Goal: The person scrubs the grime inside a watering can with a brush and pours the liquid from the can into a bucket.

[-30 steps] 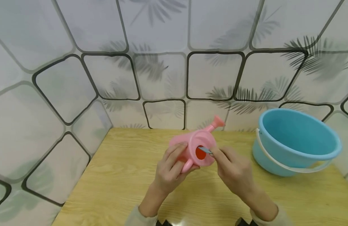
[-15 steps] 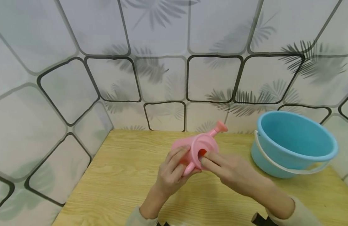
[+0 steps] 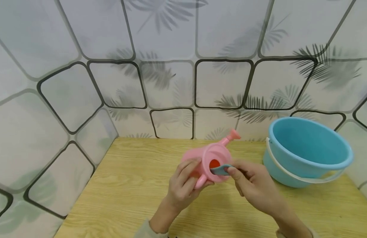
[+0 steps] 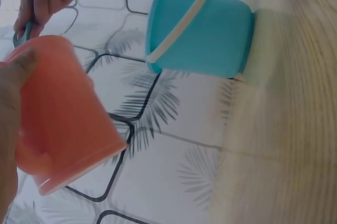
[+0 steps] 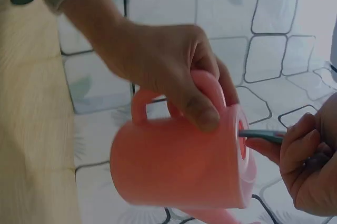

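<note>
A pink watering can (image 3: 192, 154) is held tilted above the table, its round orange-red opening toward the person. My left hand (image 3: 183, 185) grips its body beside the handle (image 3: 201, 181), the thumb pressing near the rim in the right wrist view. My right hand (image 3: 256, 188) pinches a slim, flat blue-grey piece (image 3: 221, 170) between thumb and fingers. Its far end points into the opening, as the right wrist view shows with the piece (image 5: 263, 135) at the can's mouth; I cannot tell what it is. The spout (image 3: 232, 135) points to the upper right.
A light blue bucket (image 3: 295, 168) with a white handle (image 3: 317, 180) stands on the wooden table (image 3: 123, 185) at the right. Behind and to the left rises a wall covering (image 3: 171, 82) with dark outlines and leaf prints.
Half a second ago my right fingers were at the opening, covering the piece. They have drawn back to the right, and more of the piece shows. The can has barely moved.
</note>
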Motion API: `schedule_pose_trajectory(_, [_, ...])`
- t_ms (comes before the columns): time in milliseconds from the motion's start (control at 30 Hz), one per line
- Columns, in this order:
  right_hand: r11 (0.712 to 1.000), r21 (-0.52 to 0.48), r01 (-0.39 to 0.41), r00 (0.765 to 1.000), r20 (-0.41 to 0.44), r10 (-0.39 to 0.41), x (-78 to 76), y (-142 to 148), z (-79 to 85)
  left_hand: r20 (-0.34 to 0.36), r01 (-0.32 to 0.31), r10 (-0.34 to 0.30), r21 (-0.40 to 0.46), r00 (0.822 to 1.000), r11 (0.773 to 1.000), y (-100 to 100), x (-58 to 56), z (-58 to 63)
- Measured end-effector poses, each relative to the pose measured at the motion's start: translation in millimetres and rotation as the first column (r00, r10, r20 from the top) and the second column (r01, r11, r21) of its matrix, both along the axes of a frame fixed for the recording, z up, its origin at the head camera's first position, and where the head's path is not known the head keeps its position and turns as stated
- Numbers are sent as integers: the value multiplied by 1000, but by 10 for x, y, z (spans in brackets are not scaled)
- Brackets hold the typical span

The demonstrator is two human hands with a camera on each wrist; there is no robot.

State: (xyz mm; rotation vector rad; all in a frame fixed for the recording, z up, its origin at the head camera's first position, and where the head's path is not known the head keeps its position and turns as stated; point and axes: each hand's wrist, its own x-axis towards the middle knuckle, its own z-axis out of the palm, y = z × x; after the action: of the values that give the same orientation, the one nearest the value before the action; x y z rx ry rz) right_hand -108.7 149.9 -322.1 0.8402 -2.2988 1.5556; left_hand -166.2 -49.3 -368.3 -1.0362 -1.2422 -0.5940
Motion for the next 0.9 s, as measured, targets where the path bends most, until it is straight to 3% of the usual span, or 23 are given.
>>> schedule_pose_trajectory(67, [987, -154, 56, 981, 190, -26, 52, -48, -36, 5, -8, 8, 43, 1000, 999, 27, 7, -11])
schedule_pose_trajectory(167, [926, -348, 147, 934, 357, -14, 93, -121, -83, 27, -29, 27, 69, 999, 997, 66, 15, -47])
schedule_pose_trajectory(233, [859, -483, 171, 929, 370, 23, 101, -145, -106, 51, -46, 42, 66, 998, 997, 86, 15, -80])
schedule_pose_trajectory(367, [732, -667, 137, 952, 293, 88, 120, -116, -138, 110, -64, 59, 48, 992, 997, 114, 10, -165])
schedule_pose_trajectory(467, [687, -710, 154, 952, 292, 89, 120, -94, -151, 190, -65, 63, 2, 980, 998, 138, 24, -238])
schedule_pose_trajectory(600, [659, -716, 232, 936, 349, 50, 96, -96, -163, 306, -49, 77, -98, 949, 994, 170, 52, -323])
schedule_pose_trajectory(700, [643, -728, 238, 941, 337, 32, 95, -90, -169, 335, -34, 77, -134, 939, 990, 190, 50, -346])
schedule_pose_trajectory(800, [661, -723, 200, 956, 293, 31, 106, -89, -173, 318, -47, 84, -121, 944, 992, 206, 33, -338])
schedule_pose_trajectory(900, [710, -679, 185, 956, 292, 30, 110, -105, -170, 337, -71, 92, -76, 937, 995, 204, 26, -338])
